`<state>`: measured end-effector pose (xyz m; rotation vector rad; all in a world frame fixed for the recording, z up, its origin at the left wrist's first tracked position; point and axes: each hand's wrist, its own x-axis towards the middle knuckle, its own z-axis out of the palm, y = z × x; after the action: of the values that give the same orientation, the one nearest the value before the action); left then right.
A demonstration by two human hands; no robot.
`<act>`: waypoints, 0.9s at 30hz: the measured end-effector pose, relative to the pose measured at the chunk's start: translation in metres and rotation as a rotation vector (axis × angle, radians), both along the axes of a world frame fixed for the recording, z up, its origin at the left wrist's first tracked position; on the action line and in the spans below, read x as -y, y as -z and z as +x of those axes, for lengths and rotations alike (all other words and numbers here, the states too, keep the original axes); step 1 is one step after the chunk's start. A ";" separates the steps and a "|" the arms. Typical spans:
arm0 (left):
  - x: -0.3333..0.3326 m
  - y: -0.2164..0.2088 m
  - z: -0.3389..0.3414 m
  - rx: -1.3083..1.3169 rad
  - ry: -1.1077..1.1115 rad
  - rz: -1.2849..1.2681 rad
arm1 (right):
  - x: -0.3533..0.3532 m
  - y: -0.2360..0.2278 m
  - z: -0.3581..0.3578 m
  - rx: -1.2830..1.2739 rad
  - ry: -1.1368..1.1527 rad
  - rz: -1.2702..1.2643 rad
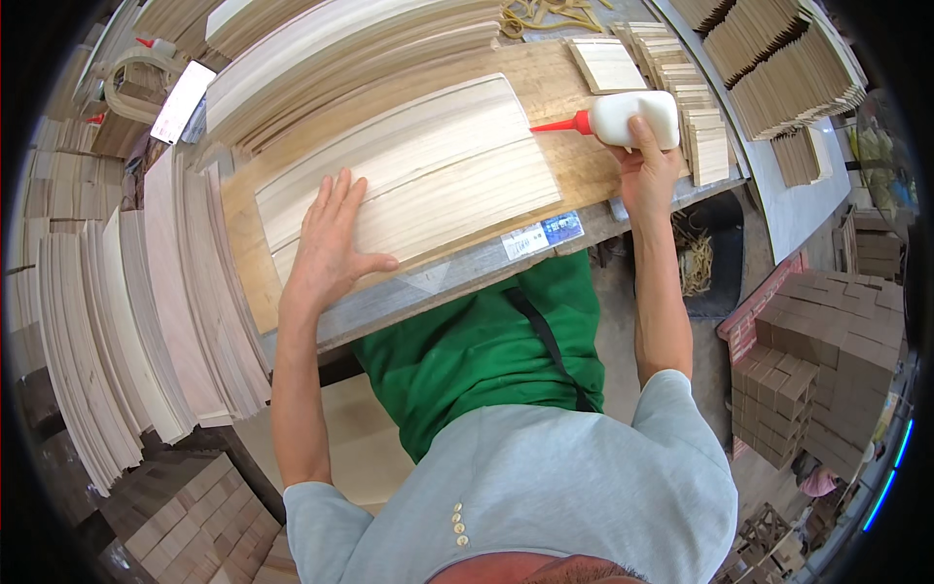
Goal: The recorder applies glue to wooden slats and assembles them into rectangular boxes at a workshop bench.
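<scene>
A pale rectangular wooden panel [443, 180], with long lines running along its length, lies flat on the wooden work board [574, 161] before me. My left hand [334, 238] rests on the panel's left end, fingers stretched and thumb spread to the side. In my right hand [650, 161] is a white glue bottle [632, 117] with a red pointed nozzle. The bottle is held on its side, its nozzle pointing left, with the tip at the panel's right edge. Whether glue is coming out is too small to tell.
Long thin boards [360, 63] are stacked behind the panel, and more long boards [180, 292] stand at the left. Small wooden pieces [705, 141] line the table's right side. A dark bin [715, 253] with shavings sits below right. Stacked blocks [827, 341] stand beyond it.
</scene>
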<state>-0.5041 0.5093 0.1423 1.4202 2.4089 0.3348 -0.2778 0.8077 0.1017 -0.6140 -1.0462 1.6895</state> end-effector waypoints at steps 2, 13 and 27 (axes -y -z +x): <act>0.000 0.001 -0.001 0.010 0.001 0.005 | 0.005 -0.002 0.006 -0.006 -0.006 -0.026; 0.001 0.005 -0.002 0.000 0.014 0.015 | 0.018 0.000 0.039 0.046 -0.002 -0.039; 0.009 0.012 -0.006 0.036 -0.019 0.046 | 0.036 -0.008 0.081 0.144 -0.056 -0.067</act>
<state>-0.5101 0.5001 0.1308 1.3996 2.4013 0.4195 -0.1972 0.7722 0.1099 -0.7653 -1.1205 1.7555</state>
